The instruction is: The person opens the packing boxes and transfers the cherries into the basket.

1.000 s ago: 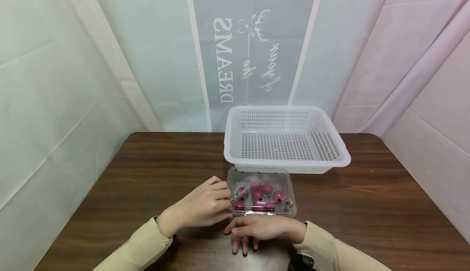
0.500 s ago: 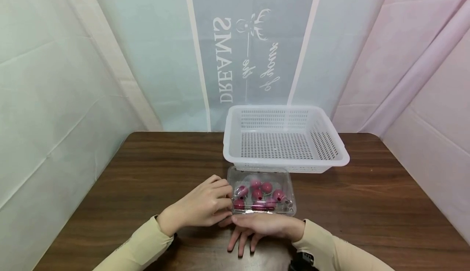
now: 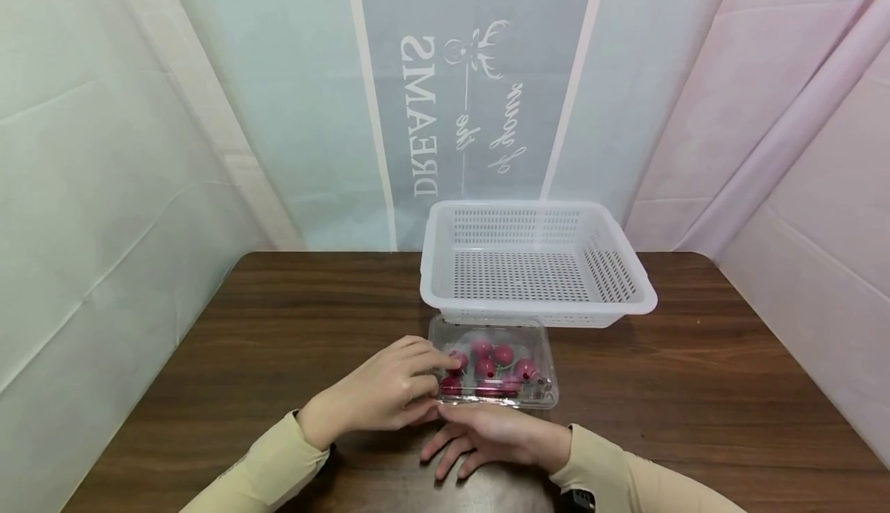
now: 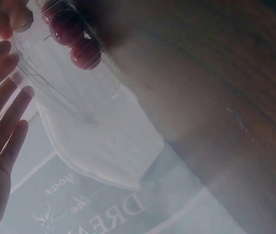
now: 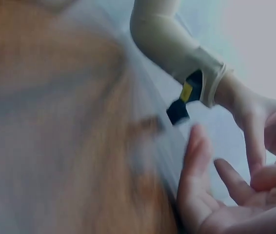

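A clear plastic clamshell box (image 3: 552,378) with several red cherries (image 3: 504,355) inside lies on the table, its lid down. My left hand (image 3: 385,385) is at the box's left side, one finger stretched over the lid. In the left wrist view its fingers (image 4: 11,114) look fairly straight along the clear edge, around nothing. Below the near edge of the box, my right hand (image 3: 504,436) has its fingers spread loosely, with its thumb by the near left corner. Whether the thumb touches the box is hidden by the overlapping hands.
Right behind the box stands a white perforated plastic basket (image 3: 542,308), with nothing in it. The dark wooden table (image 3: 299,304) runs to both sides. Fabric curtains (image 3: 313,111) hang at the back and the sides.
A left finger has lifted from the box's side and stretched over the lid. The right hand's fingers have shifted and spread a little. Box and basket stay put.
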The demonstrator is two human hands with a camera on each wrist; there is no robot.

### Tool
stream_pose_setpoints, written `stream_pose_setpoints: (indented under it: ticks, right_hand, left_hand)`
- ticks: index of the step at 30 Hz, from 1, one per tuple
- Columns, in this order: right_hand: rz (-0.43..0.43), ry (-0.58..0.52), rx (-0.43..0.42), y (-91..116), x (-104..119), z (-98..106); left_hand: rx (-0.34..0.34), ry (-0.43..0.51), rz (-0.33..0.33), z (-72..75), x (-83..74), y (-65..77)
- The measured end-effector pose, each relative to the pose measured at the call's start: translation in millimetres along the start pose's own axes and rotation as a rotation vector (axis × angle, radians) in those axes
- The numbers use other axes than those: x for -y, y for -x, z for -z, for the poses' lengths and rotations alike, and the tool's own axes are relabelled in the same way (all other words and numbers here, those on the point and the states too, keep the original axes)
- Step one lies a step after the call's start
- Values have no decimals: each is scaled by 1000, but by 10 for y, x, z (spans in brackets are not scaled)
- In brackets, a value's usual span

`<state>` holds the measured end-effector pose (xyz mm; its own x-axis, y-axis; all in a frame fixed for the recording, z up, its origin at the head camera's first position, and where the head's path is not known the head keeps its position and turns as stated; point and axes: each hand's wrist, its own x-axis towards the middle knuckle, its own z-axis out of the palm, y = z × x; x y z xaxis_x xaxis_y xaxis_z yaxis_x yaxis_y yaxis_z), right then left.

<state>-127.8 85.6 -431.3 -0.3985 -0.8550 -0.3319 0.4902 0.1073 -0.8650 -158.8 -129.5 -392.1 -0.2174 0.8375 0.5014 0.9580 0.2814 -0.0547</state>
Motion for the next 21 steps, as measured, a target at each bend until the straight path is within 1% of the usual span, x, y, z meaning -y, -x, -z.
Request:
stream_pose_setpoints:
  ticks: [5, 9, 15, 21]
  right_hand:
    - [-21, -141, -56, -3, -30, -30]
    - [-55, -205, -102, 0, -22, -34]
    - [-86, -240, -162, 3, 1, -17]
    - [-77, -259, -157, -1, -7, 13]
  left_hand:
    - [20, -32, -17, 1, -3, 5]
    - [15, -44, -23, -4, -8, 10]
    - [6, -70, -36, -10, -13, -4]
    - [7, -91, -36, -26, -16, -11]
